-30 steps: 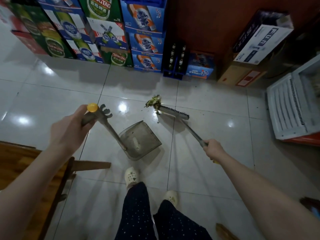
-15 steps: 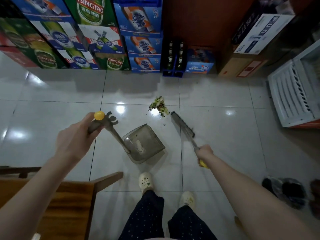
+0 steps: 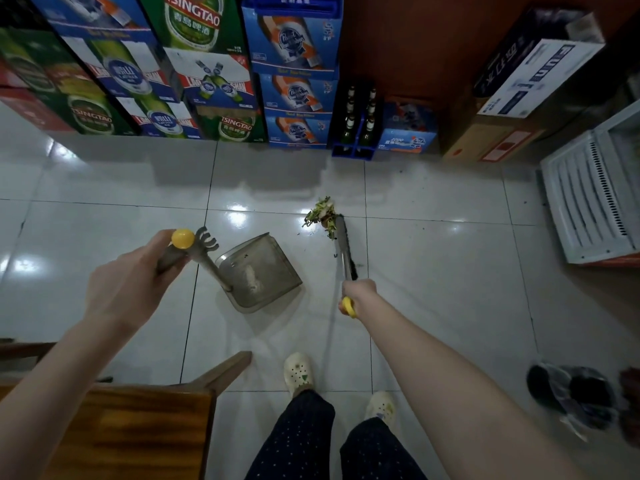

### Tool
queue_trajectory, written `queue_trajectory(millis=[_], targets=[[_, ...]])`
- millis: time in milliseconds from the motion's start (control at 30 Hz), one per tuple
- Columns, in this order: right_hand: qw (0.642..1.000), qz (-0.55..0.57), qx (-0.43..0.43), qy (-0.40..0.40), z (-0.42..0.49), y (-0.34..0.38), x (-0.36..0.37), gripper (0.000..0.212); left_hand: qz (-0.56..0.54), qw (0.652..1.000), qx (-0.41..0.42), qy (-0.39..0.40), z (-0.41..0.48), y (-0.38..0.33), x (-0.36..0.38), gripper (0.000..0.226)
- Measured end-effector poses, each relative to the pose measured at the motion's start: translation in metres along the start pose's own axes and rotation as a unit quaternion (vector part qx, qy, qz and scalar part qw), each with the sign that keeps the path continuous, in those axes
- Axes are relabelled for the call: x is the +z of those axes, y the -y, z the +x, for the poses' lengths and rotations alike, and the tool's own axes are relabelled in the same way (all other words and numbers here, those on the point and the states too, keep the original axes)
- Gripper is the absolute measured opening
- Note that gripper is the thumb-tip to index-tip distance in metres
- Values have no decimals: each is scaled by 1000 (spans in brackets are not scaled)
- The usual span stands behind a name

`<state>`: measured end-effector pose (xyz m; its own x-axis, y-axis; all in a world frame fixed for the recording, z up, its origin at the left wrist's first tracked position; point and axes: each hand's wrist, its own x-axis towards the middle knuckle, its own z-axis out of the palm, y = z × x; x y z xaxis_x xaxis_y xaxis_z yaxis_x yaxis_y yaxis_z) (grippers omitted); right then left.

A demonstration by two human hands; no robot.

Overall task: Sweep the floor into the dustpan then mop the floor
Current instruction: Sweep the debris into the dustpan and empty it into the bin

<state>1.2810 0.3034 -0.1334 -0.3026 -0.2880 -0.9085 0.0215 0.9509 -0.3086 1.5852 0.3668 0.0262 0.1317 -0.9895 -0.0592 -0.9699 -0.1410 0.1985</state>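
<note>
A grey metal dustpan (image 3: pixel 263 271) stands on the white tiled floor (image 3: pixel 433 271), its mouth facing up and right. My left hand (image 3: pixel 138 282) grips the top of its long handle, which ends in a yellow cap and a comb. My right hand (image 3: pixel 358 294) grips the yellow-ended handle of a broom (image 3: pixel 344 249). The broom head lies on the floor, its far end touching a small pile of green and pale scraps (image 3: pixel 323 216). The pile sits to the upper right of the dustpan, apart from it.
Stacked beer cartons (image 3: pixel 207 74) and a crate of bottles (image 3: pixel 358 123) line the far wall. Cardboard boxes (image 3: pixel 519 98) and a white vented appliance (image 3: pixel 588 209) stand at the right. A wooden chair (image 3: pixel 114 424) is at my lower left, dark shoes (image 3: pixel 571 396) at lower right.
The broom head has swung from a slant to nearly straight ahead and now touches the scrap pile. The view shifted slightly; the dustpan stays in place.
</note>
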Motion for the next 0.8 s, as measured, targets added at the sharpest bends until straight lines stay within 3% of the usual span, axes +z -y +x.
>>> queue_trajectory(millis=[100,267,333,600,800], targets=[[998,53,-14,5,-5,14,21,25,-4,1000,4,-4,4,11,-1,25],[988,148,-7,36,-8,36,32,1,-1,1000,9,-8,14,23,0,26],[988,147,-5,44,-8,40,30,7,0,1000,13,-5,18,25,2,25],[996,7,-65,57,-23,31,4,12,-6,1000,0,11,31,21,-3,24],[987,-104,-97,74,-30,24,-12,31,-3,1000,-9,17,31,9,-6,24]])
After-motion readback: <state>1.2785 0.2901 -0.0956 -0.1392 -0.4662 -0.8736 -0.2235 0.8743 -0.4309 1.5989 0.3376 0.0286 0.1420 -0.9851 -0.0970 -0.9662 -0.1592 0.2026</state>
